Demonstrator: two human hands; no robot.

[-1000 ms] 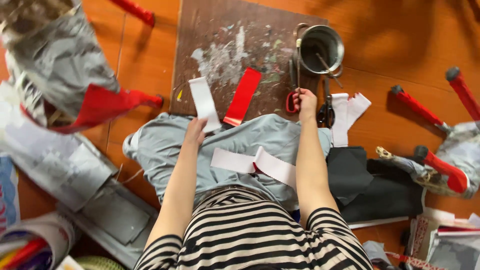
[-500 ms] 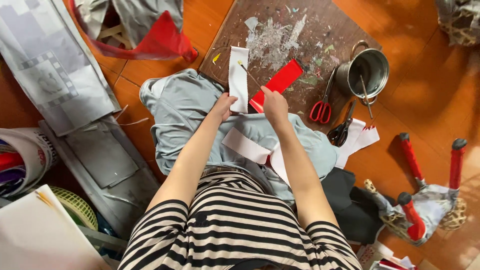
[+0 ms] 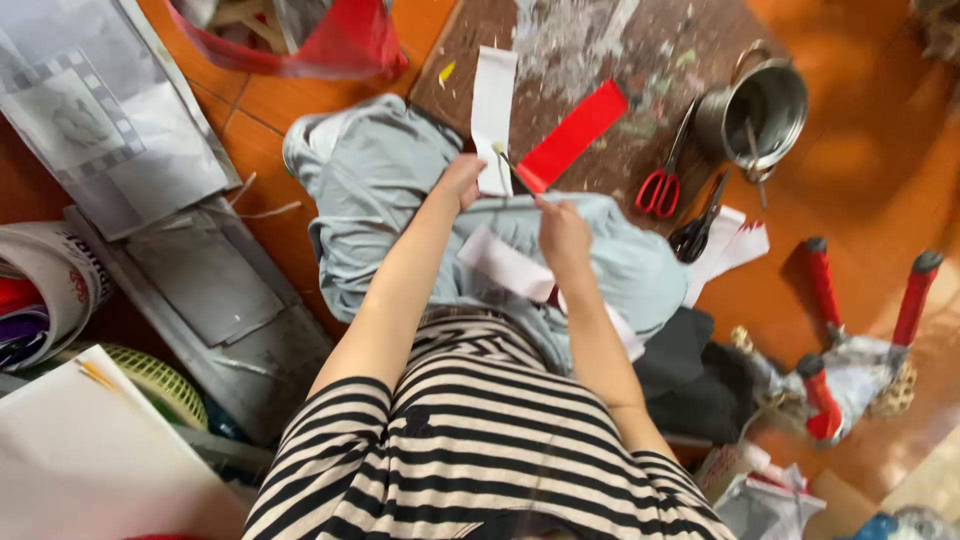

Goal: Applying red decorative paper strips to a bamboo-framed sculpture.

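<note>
Upper right of the frame: round shiny metal pot [image 3: 762, 112] with a handle, standing on a brown paint-spotted wooden board [image 3: 600, 60]. Just left of it, red-handled scissors [image 3: 660, 180], and below those, black-handled scissors [image 3: 697, 228]. Far right: long tools with red grips [image 3: 868, 300] on an orange tiled floor [image 3: 850, 190]. Top middle: red plastic bag [image 3: 330, 40]. Left side: flat grey metal sheets [image 3: 200, 280]. Lower left: green woven basket [image 3: 160, 382] and a white sheet of paper [image 3: 80, 460].

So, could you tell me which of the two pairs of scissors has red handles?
The red scissors lying on the brown board, left of the metal pot; the black scissors lie lower, partly on white paper.
</note>
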